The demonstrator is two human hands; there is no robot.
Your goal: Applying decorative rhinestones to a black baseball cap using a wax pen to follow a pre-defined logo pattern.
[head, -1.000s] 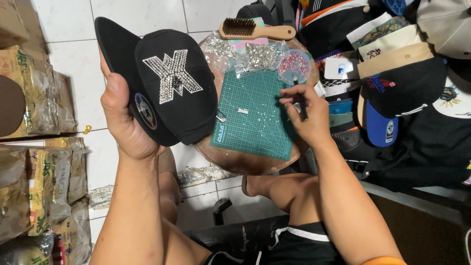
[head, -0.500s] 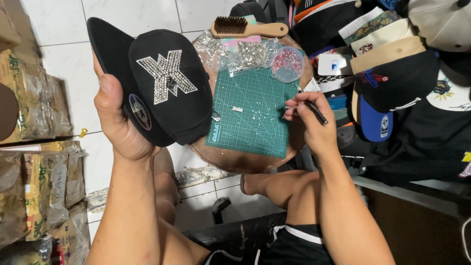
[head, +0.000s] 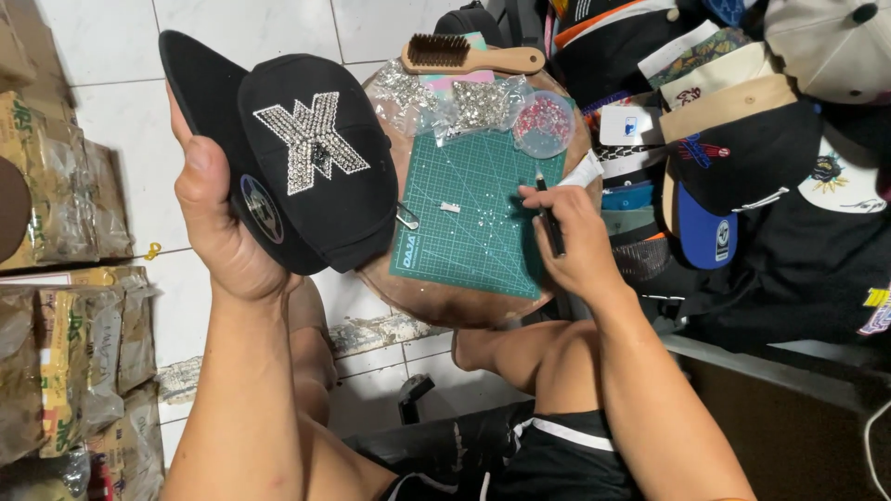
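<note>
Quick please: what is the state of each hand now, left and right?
Left hand: closed around the brim of the black cap, holding it up.
Right hand: closed on a black pen tool over the green cutting mat.

Cutting mat [head: 478, 218] on round board [head: 436, 301]; rhinestone bags [head: 455, 102] at mat's far edge, brush [head: 469, 56] beyond. Cap [head: 297, 158] left of mat; cap pile [head: 742, 139] right.

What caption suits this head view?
Left hand holds rhinestone-decorated black cap; right hand poises black pen tool over green cutting mat.
</note>
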